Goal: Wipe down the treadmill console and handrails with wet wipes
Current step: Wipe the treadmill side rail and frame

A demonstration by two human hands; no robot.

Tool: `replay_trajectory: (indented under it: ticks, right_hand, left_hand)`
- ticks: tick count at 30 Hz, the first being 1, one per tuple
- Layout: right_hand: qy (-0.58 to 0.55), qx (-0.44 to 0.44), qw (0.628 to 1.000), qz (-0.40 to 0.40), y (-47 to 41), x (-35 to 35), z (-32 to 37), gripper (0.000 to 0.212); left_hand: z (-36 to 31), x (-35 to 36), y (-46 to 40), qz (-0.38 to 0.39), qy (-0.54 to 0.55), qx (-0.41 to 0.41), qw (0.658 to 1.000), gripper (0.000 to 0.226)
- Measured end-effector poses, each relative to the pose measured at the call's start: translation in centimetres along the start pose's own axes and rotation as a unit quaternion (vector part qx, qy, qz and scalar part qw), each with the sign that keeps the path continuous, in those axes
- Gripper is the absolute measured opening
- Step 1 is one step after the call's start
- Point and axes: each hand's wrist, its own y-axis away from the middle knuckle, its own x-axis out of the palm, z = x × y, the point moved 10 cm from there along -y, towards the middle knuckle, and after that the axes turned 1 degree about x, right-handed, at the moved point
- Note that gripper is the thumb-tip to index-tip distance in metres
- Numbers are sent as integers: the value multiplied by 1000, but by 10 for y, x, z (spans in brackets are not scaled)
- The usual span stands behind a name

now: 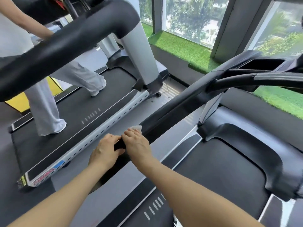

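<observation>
— Where are the hands just now?

— Both on the near end of the long black handrail (172,104), side by side and touching. The left hand (105,151) curls round the rail's end, fingers wrapped over the top. The right hand (137,143) sits just ahead of it on the rail, fingers bent down over a white wet wipe (136,128), pressing it onto the rail. A corner of the wipe pokes out past the fingertips.

— And the console?

— Up at the far right, where the handrail climbs: the console (262,64) shows only its dark side and a rectangular tray recess. A thinner curved grip bar (262,78) runs out beneath it. It's blurred, so I can't make out any display or buttons.

— Any writing you can read?

— Only on the neighbouring treadmill (91,112) to the left. Its silver side rail carries a red logo (44,176) near the back corner, with a small blue patch beside it, but the letters are too smeared to read. There's a yellow-and-black strip at the very corner. Both belts have a short row of white dashes, no words.

— Anyone else about?

— A person in pale wide trousers (49,112) and white shoes stands on that neighbouring belt. Beyond, a ledge of green artificial turf (180,46) runs under the windows, trees outside.
</observation>
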Motion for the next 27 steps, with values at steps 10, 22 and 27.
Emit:
replay_trajectory:
  ticks: [10, 22, 27]
  right_hand:
    - [-152, 162, 972, -72, -42, -133, -113, 57]
    - [72, 266, 953, -124, -87, -248, -282, 49]
    - [120, 242, 963, 21, -90, -184, -276, 38]
  left_hand:
    - [-61, -1, -27, -30, 25, 48, 998, 41]
    - [-103, 22, -61, -33, 42, 75, 996, 39]
    - [-97, 19, -58, -55, 56, 78, 994, 37]
